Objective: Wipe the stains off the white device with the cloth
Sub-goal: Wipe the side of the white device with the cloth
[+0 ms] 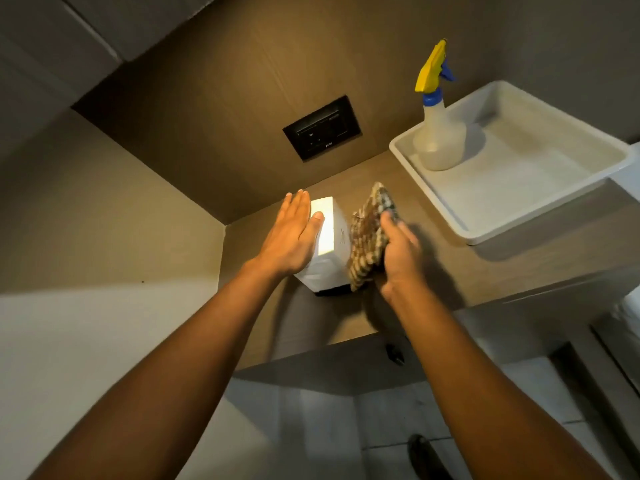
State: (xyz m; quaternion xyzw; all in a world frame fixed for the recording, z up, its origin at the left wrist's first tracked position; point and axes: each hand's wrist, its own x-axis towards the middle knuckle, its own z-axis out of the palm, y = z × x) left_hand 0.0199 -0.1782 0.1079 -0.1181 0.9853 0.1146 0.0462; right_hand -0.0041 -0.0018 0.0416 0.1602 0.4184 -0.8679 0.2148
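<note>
A tall white box-shaped device with a dark base stands on the brown counter near the corner. My left hand lies flat against its left side, fingers straight, thumb on the lit top. My right hand grips a brown and grey knobbly cloth and presses it against the device's right side. Small dark marks show on that right face beside the cloth. The lower right face is hidden by the cloth.
A white rectangular tray sits on the counter at the right with a spray bottle, yellow and blue head, standing in it. A black wall socket panel is behind the device. The counter's front edge runs below my arms.
</note>
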